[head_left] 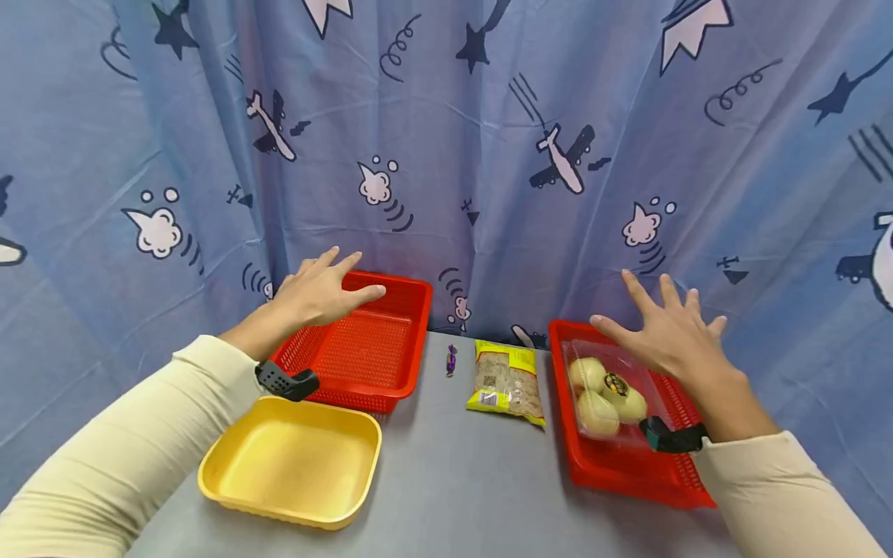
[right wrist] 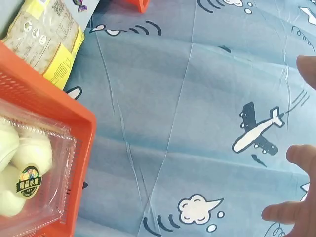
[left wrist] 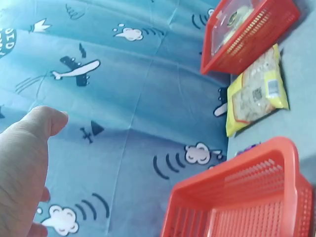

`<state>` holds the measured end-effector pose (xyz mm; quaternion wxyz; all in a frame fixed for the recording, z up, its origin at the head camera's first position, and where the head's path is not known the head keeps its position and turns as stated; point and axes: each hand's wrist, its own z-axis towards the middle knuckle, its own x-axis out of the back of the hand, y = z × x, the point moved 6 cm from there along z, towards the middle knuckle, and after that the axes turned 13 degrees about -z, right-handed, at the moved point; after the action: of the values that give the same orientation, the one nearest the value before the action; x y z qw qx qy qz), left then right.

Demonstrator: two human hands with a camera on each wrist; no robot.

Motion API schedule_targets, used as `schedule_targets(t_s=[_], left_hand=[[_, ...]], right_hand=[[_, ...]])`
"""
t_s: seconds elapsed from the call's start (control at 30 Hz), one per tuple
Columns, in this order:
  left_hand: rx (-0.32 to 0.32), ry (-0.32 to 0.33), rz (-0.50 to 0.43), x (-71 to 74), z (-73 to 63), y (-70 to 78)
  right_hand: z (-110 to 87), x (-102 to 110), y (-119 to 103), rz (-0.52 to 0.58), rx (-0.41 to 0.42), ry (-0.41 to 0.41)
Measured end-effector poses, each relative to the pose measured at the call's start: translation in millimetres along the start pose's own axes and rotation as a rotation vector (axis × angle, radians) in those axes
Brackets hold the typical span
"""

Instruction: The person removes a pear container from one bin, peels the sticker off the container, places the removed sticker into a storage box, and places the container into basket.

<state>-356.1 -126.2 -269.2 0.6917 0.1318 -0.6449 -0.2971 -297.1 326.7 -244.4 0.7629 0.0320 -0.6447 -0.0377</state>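
My left hand [head_left: 314, 291] is raised over the left red basket [head_left: 366, 341], fingers spread and holding nothing. Its thumb and part of the palm show in the left wrist view. On the other side, my right hand [head_left: 673, 337] hovers with spread fingers above the right red basket [head_left: 579, 457], also holding nothing. In that basket lies a clear plastic box [right wrist: 57, 197] of pale round fruit [head_left: 598, 412] with a dark round label. Between the baskets, a yellow-edged bag [head_left: 508, 380] of pale brown contents lies flat on the table. A small purple wrapped candy [head_left: 450, 361] is left of it.
A yellow tray [head_left: 293, 465] stands in front of the left basket, near my left sleeve. Behind everything hangs a blue patterned curtain [head_left: 432, 155] along the back edge of the grey table [head_left: 474, 480]. Black bands are on both wrists.
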Motion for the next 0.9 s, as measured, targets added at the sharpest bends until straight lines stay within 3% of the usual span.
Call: schedule_targets(t_s=[0.6, 0.9], left_hand=[[-0.130, 0.012, -0.083, -55.7, -8.9, 48.2], [-0.188, 0.017, -0.114, -81.4, -9.5, 77.8]], right_hand=[[-7.0, -16.9, 31.3, 0.039, 0.064, 0.050], [-4.2, -28.9, 48.2, 0.074, 0.052, 0.042]])
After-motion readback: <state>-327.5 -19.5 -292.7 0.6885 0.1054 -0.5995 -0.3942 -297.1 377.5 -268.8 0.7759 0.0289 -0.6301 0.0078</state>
